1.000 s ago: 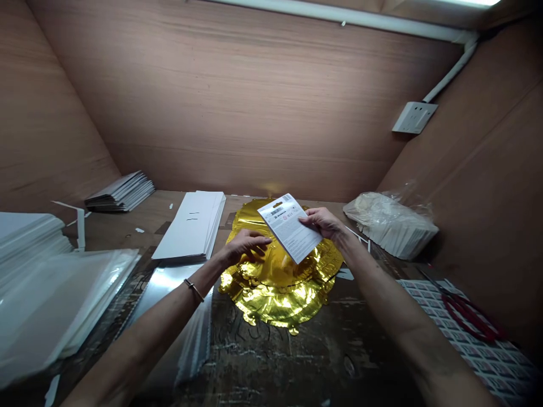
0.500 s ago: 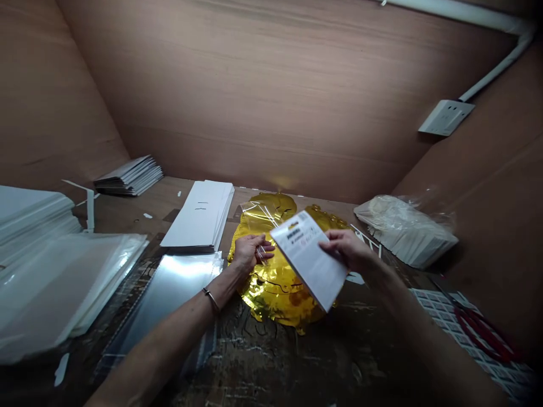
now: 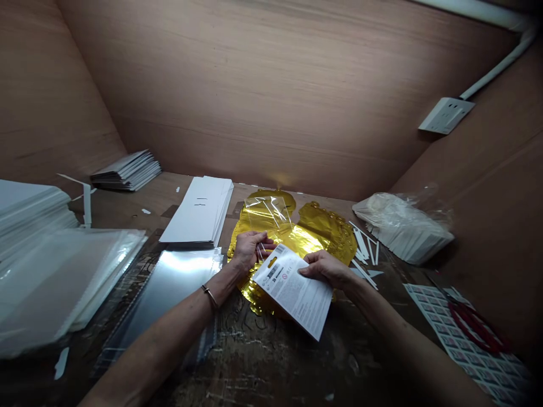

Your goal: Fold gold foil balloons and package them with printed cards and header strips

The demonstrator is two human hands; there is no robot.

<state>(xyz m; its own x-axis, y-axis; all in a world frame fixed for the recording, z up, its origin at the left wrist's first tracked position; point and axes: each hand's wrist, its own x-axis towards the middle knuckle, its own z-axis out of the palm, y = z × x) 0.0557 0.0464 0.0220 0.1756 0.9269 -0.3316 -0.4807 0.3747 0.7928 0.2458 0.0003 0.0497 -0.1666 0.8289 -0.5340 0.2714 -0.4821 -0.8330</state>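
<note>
My left hand (image 3: 251,250) pinches the near end of a clear plastic sleeve (image 3: 269,215), which stretches away over gold foil sheets (image 3: 309,234). Between thumb and fingers of my right hand (image 3: 324,268) is a white printed card (image 3: 294,288) with a hang hole at its upper left end. The card is tilted, its upper left end close to my left fingers. Beneath both hands the gold foil lies on the dark table, partly hidden by the card.
White cards (image 3: 197,209) are stacked behind clear sleeves (image 3: 182,282) on the left. More packets (image 3: 72,282) lie far left. At right are white strips (image 3: 365,249), a bagged stack (image 3: 403,226), a sticker sheet (image 3: 449,333) and red-handled scissors (image 3: 475,328).
My right hand has brought the card down and left, nearer to my left hand, and its print faces up more clearly. The clear sleeve is spread flatter over the foil.
</note>
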